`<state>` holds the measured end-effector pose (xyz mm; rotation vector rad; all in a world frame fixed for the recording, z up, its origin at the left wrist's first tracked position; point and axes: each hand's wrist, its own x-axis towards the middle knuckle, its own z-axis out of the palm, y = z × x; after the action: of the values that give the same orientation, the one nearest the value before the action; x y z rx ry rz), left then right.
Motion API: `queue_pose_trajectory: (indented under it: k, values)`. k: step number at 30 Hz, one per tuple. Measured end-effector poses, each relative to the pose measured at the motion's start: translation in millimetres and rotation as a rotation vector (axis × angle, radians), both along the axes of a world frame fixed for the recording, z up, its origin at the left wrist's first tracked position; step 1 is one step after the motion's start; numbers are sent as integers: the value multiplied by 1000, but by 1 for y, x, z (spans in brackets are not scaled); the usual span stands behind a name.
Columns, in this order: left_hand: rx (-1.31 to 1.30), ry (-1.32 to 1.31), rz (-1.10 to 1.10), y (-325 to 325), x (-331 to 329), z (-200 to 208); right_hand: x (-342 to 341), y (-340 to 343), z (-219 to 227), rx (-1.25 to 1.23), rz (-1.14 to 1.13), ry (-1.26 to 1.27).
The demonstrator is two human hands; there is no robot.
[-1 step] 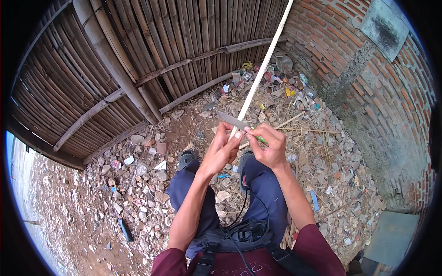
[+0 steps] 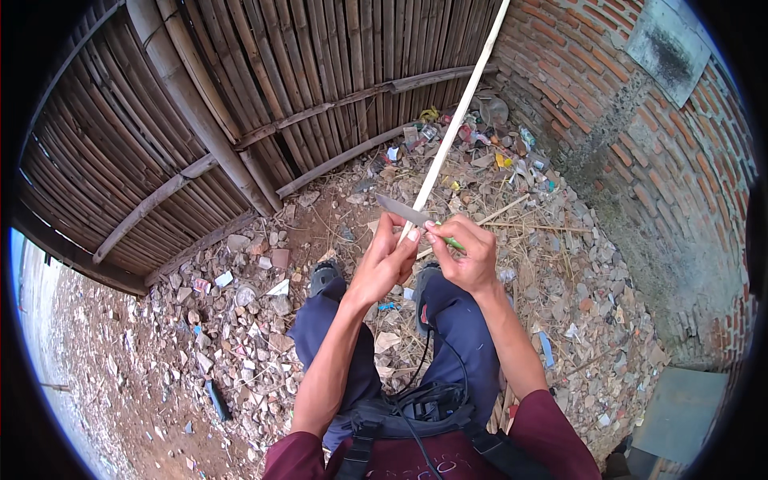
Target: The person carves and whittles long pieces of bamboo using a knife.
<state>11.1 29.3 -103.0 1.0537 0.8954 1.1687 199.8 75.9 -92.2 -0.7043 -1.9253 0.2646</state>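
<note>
A long, pale wooden strip (image 2: 454, 128) slants from my hands up toward the far fence. Near its lower end, my left hand (image 2: 382, 262) is closed around it, the thumb laid along the wood. My right hand (image 2: 468, 252) grips a knife (image 2: 405, 210) by its green handle, most of which the fingers cover. The blade lies across the strip just above my left thumb and points to the left. The strip's very end is hidden among my fingers.
Stony ground (image 2: 264, 320) with rubble and straw surrounds my shoes. A bamboo fence (image 2: 320, 72) rises ahead and to the left, a brick wall (image 2: 640, 160) on the right. Litter (image 2: 504, 152) gathers in their corner. A black cable (image 2: 420, 360) hangs between my legs.
</note>
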Motion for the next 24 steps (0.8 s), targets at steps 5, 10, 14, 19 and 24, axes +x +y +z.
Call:
queue_pose_trajectory:
  k: [5, 10, 14, 19, 24]
  values:
    - [39, -42, -13, -1, 6, 3, 2, 0, -2, 10, 15, -18]
    - [39, -90, -17, 1, 6, -5, 4, 1, -3, 0, 40, -9]
    - [51, 40, 42, 2, 7, -6, 4, 1, -3, 5, 44, -30]
    - [180, 150, 123, 7, 7, -20, 3, 0, -4, -34, 67, 7]
    - [204, 194, 175, 9, 10, -22, 5, 1, -6, 13, -16, -75]
